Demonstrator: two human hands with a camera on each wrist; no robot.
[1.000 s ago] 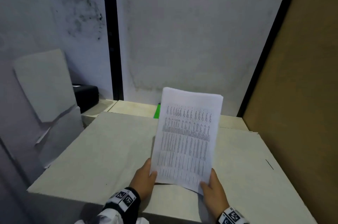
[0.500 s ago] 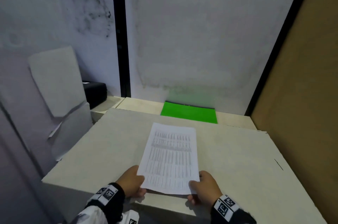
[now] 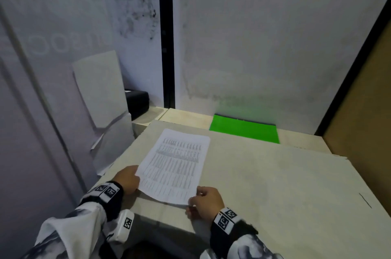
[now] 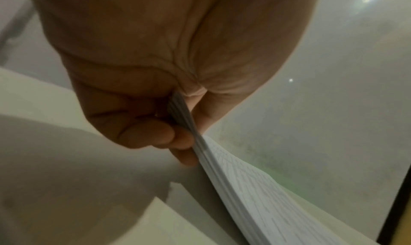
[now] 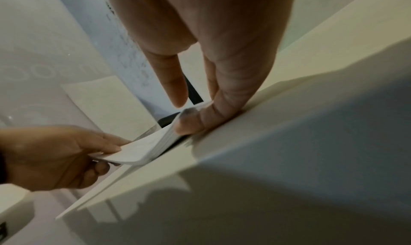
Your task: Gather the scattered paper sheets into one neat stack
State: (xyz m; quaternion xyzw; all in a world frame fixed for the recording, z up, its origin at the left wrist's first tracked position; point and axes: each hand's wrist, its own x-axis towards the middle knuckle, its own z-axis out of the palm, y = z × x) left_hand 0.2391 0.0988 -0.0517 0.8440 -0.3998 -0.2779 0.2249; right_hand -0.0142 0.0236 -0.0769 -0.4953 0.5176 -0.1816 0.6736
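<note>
A stack of white paper sheets [image 3: 175, 163] printed with tables lies lengthwise on the pale table [image 3: 275, 184], its near edge slightly lifted by the front edge. My left hand [image 3: 127, 180] grips the stack's near-left corner, thumb on top and fingers curled beneath [image 4: 155, 134]. My right hand [image 3: 206, 201] pinches the near-right corner. In the right wrist view one finger [image 5: 200, 122] presses against the stack's edge [image 5: 144, 148], and my left hand [image 5: 55, 153] shows holding the other corner. The sheet edges [image 4: 244, 178] look closely aligned.
A bright green sheet [image 3: 244, 130] lies flat at the back of the table by the wall. A black box [image 3: 137, 104] sits at the back left. Two pale boards [image 3: 101, 93] lean against the left wall. A brown panel [image 3: 364, 110] bounds the right side.
The stack, held upright on the table a second ago, has been lowered flat onto the table and moved slightly left. Both hands still hold its near corners.
</note>
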